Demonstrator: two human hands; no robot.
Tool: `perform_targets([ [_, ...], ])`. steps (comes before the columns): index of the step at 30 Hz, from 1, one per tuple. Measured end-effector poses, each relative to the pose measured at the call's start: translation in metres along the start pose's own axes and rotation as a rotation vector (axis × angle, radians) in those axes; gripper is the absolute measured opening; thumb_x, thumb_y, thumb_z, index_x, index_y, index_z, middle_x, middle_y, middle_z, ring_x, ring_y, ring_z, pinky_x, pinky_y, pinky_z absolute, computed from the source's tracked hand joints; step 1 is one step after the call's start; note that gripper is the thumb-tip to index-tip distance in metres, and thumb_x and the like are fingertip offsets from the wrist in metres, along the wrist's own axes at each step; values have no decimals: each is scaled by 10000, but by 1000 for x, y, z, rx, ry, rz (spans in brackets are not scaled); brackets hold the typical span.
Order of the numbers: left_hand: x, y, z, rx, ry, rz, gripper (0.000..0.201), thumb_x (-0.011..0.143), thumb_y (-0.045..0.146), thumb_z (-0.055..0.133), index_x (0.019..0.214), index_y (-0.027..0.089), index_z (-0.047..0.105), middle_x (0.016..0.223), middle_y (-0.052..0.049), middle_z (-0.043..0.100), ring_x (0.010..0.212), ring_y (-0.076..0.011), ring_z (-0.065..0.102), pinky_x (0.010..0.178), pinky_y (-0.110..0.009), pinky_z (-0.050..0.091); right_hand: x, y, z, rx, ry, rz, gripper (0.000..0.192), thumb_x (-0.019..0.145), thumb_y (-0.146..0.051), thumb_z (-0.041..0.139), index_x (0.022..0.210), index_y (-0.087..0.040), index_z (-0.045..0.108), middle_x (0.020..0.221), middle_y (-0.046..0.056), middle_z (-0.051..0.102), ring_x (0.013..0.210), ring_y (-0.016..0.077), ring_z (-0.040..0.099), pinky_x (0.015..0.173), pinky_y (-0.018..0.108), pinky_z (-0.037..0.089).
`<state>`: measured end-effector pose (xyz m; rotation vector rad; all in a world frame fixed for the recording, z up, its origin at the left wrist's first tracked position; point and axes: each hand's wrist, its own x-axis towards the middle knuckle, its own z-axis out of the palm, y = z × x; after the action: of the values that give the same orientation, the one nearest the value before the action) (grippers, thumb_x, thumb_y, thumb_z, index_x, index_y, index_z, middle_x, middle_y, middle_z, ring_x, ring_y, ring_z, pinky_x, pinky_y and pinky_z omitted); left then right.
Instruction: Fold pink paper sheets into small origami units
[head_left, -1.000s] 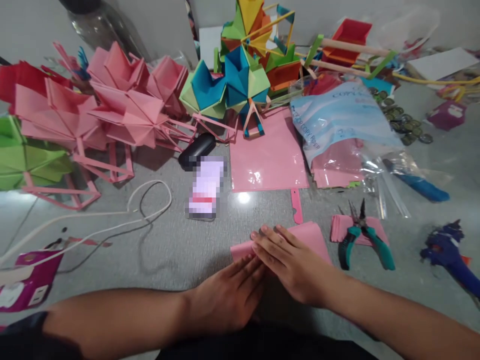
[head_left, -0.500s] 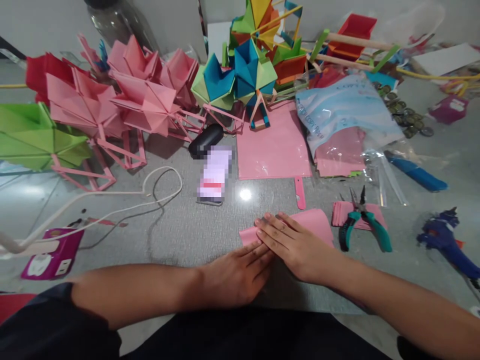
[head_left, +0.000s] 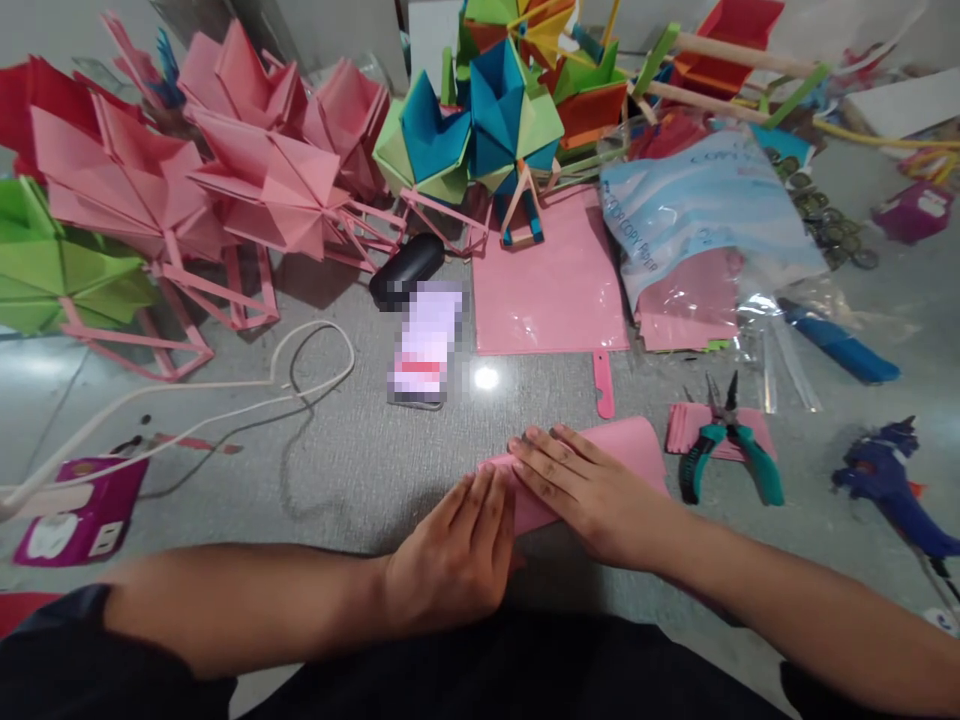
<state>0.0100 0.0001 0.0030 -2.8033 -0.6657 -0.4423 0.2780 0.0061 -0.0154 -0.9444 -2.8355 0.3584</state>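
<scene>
A pink sheet of paper [head_left: 630, 455], folded over with a rounded bend at its right end, lies on the grey table in front of me. My right hand [head_left: 592, 490] rests flat on it, fingers stretched out and pointing to the upper left. At the paper's left end is my left hand [head_left: 465, 550], its fingers bent together over the edge; its thumb is hidden. Right of the paper, pliers with teal handles [head_left: 724, 435] lie across a small stack of pink paper pieces [head_left: 682, 425].
Beyond my hands are a phone [head_left: 426, 345], a black case [head_left: 409, 270], a pink cutter [head_left: 603, 385] and a pink paper stack [head_left: 547, 290]. Folded paper models [head_left: 270, 190] line the back. A copy paper bag [head_left: 705, 210] and a blue glue gun [head_left: 896, 480] are at right, a white cable [head_left: 187, 385] left.
My left hand has drawn back from beside the right fingers to the paper's left end, uncovering more of the paper. The right hand stays flat in place. The view has shifted slightly.
</scene>
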Motion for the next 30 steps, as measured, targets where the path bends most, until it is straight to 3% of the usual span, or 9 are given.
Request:
perform_targets([
  [7, -3, 3, 4, 37, -42, -2, 495, 1145, 368, 513, 1231, -57, 751, 1249, -293, 803, 1130, -347, 819, 913, -384, 626, 3, -4, -4, -104, 12, -25, 707, 914, -27, 508, 1620, 7, 475, 1684, 244, 530, 1587, 383, 491, 1259, 602, 478],
  [17, 1, -1, 5, 67, -46, 0, 481, 1154, 357, 508, 1183, -48, 766, 1215, -300, 809, 1085, -336, 834, 844, -361, 642, 4, -7, -2, -74, 10, -7, 732, 912, -29, 521, 1637, 28, 437, 1673, 269, 533, 1598, 379, 479, 1259, 614, 479],
  [24, 4, -7, 6, 87, -12, 5, 330, 1032, 70, 480, 1165, -6, 773, 1152, -234, 838, 1024, -288, 825, 763, -329, 631, 4, -7, -1, -36, 2, 20, 756, 886, -20, 526, 1638, 16, 450, 1674, 264, 536, 1602, 363, 478, 1277, 593, 465],
  [30, 6, -8, 6, 95, -29, -17, 364, 1044, 96, 475, 1248, 2, 762, 1228, -219, 825, 1064, -269, 801, 676, -285, 588, 5, -8, -2, -62, 2, 18, 731, 885, -19, 527, 1613, 21, 483, 1659, 267, 552, 1573, 370, 518, 1264, 579, 489],
])
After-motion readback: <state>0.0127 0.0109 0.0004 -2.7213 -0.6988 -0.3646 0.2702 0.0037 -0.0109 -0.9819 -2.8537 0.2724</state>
